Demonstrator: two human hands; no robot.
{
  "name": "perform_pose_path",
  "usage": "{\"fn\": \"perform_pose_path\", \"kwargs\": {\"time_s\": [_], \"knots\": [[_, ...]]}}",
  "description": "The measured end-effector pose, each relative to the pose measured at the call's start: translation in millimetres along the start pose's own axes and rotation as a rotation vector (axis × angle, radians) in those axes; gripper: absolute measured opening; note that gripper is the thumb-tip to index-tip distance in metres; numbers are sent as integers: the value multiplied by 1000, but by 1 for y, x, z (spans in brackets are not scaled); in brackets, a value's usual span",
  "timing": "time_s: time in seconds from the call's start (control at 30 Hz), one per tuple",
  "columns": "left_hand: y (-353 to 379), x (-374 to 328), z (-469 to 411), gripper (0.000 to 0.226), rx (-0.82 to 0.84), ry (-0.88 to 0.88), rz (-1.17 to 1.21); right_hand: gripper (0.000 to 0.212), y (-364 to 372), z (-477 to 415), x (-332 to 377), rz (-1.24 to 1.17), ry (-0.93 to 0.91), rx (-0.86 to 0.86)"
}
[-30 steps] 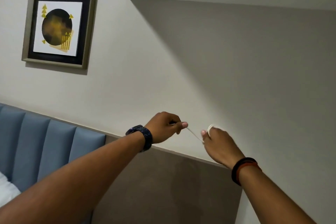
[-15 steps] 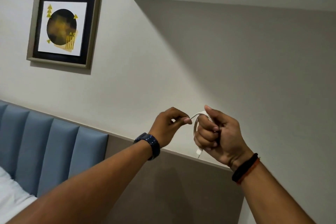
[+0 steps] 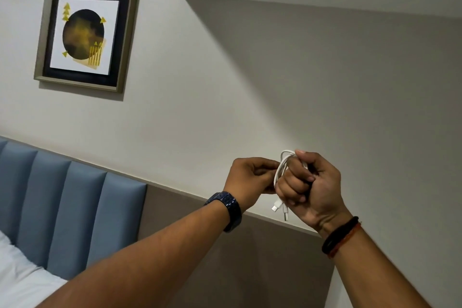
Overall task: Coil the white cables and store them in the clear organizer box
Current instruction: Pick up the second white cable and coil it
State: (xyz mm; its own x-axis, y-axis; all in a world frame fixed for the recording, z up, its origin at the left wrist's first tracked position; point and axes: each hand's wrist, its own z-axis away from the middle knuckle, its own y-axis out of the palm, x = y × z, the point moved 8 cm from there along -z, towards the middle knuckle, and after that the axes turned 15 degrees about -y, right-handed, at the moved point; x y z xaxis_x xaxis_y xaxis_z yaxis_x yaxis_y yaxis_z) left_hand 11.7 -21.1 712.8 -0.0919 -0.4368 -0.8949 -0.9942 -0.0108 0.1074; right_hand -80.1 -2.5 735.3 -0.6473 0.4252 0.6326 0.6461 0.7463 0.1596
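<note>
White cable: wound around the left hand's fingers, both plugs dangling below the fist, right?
Wrong hand. The head view shows the thin white cable looped around the right hand; the left hand only pinches it. Both plugs do dangle below the fist.

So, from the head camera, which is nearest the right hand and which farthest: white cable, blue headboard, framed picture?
From the right hand:
1. White cable, looped in its fist.
2. Blue headboard, lower left, against the wall.
3. Framed picture, upper left, high on the wall.
</note>
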Motion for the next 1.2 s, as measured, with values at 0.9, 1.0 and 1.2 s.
{"fn": "perform_pose_path", "kwargs": {"time_s": [0.9, 1.0, 1.2], "knots": [[3, -1, -4, 17, 11, -3, -281, 45, -22, 8, -10, 85, 138, -28], [-3, 0, -8, 15, -52, 13, -320, 41, -30, 12, -9, 146, 155, -55], [-12, 5, -15, 14, -137, 0, -332, 36, -52, 13, -8, 517, 119, -133]]}}
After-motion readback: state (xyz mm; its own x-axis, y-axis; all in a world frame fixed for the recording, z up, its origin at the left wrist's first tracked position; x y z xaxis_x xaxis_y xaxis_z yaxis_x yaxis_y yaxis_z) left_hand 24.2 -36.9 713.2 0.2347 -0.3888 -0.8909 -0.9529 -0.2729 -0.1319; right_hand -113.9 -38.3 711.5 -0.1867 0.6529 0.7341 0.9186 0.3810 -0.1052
